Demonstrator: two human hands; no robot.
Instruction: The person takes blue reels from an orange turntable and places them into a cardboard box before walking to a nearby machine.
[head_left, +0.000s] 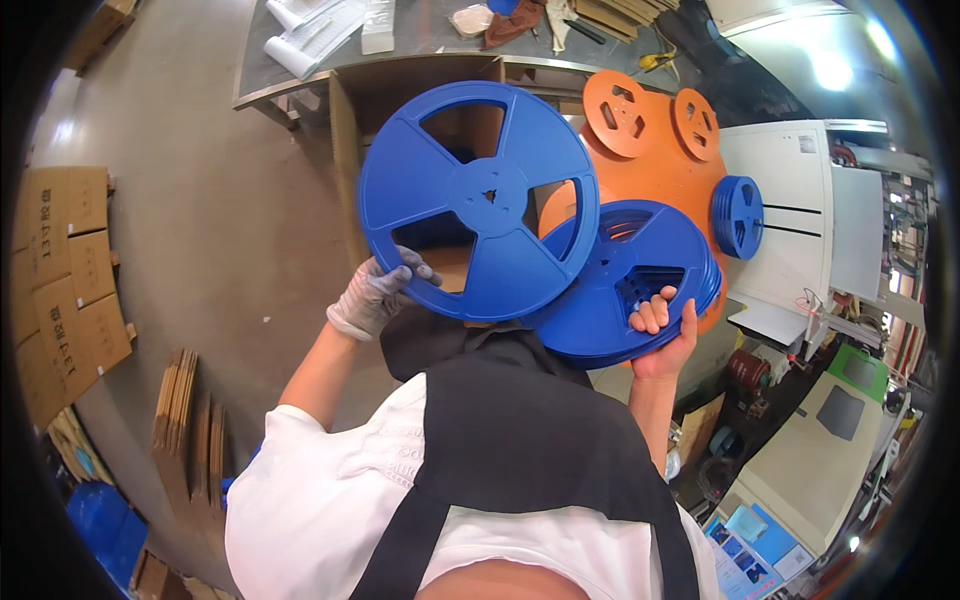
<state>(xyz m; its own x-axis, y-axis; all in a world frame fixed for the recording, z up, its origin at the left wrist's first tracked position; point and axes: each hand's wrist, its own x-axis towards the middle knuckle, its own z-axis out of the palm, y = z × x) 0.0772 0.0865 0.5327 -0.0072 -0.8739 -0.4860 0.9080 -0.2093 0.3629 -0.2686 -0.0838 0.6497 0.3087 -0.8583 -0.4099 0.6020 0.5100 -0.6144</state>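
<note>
In my gloved left hand is a large blue plastic reel, gripped by its lower left rim with the fingers through a cut-out. The reel faces me, and its lower right edge overlaps a stack of similar blue reels. My bare right hand is closed round the lower right rim of that stack, fingertips in an opening. Behind the left hand's reel stands an open cardboard box, largely hidden, its inside showing through the reel's openings.
Beyond the stack is an orange rotary table carrying orange reels and another blue stack. A metal workbench with papers and tools crosses the back. Machines line the right; cartons and flattened cardboard stand left.
</note>
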